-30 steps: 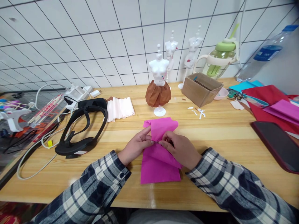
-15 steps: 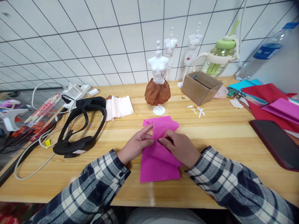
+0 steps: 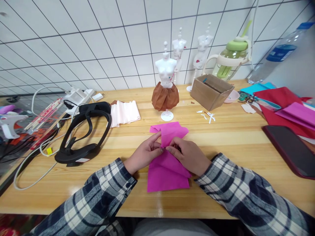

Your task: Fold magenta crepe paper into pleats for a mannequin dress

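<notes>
A magenta sheet (image 3: 168, 184), which looks like crepe paper, lies folded and partly bunched in front of me. My left hand (image 3: 145, 152) pinches its gathered middle between thumb and fingers, with the index finger stretched along the upper part. From the other side my right hand (image 3: 189, 154) closes on the same gather, its thumb and index tip close to the left thumb. The small spot between the fingertips is too fine to make out. Beyond the sheet stands a white mini dress form (image 3: 166, 70) wearing a puffy brown skirt (image 3: 165, 97).
Two more dress forms (image 3: 202, 49) stand behind a cardboard box (image 3: 209, 95), with white scraps (image 3: 210, 117) before it. At left are a black headset strap (image 3: 98, 144), cables and a pale pink sheet (image 3: 125, 112). A phone (image 3: 290, 147), red sheets (image 3: 283, 98) and bottles occupy the right.
My fingertips have drawn slightly closer together at the gather, the right hand shifting a little left. The sheet stays where it was, and the view has barely shifted.
</notes>
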`<move>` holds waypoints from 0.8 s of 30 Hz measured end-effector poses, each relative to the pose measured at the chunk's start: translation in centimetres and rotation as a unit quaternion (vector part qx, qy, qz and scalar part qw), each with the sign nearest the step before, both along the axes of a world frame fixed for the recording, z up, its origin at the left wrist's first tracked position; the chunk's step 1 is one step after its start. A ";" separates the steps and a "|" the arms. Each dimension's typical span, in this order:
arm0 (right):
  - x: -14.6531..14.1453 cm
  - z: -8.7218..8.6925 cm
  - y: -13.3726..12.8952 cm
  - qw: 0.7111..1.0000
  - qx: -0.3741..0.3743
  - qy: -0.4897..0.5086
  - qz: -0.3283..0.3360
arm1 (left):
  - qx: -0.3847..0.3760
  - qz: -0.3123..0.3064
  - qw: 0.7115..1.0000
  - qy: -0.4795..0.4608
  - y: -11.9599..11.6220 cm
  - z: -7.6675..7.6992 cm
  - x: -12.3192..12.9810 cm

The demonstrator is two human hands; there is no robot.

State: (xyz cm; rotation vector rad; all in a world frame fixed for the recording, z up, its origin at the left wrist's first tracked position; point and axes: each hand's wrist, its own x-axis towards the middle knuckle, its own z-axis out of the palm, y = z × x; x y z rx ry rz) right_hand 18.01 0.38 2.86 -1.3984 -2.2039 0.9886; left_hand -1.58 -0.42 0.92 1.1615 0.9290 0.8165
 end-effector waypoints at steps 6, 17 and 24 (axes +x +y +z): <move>-0.1 0.1 -0.1 1.000 0.002 0.008 -0.002 | 0.012 -0.006 1.000 0.025 0.0 -0.1 0.0; -0.1 -0.1 -0.2 1.000 0.013 -0.007 -0.024 | 0.011 -0.016 0.999 0.044 0.1 -0.1 0.0; -0.1 -0.2 -0.1 0.999 0.017 -0.022 -0.030 | 0.001 -0.013 0.999 0.036 0.0 -0.2 0.0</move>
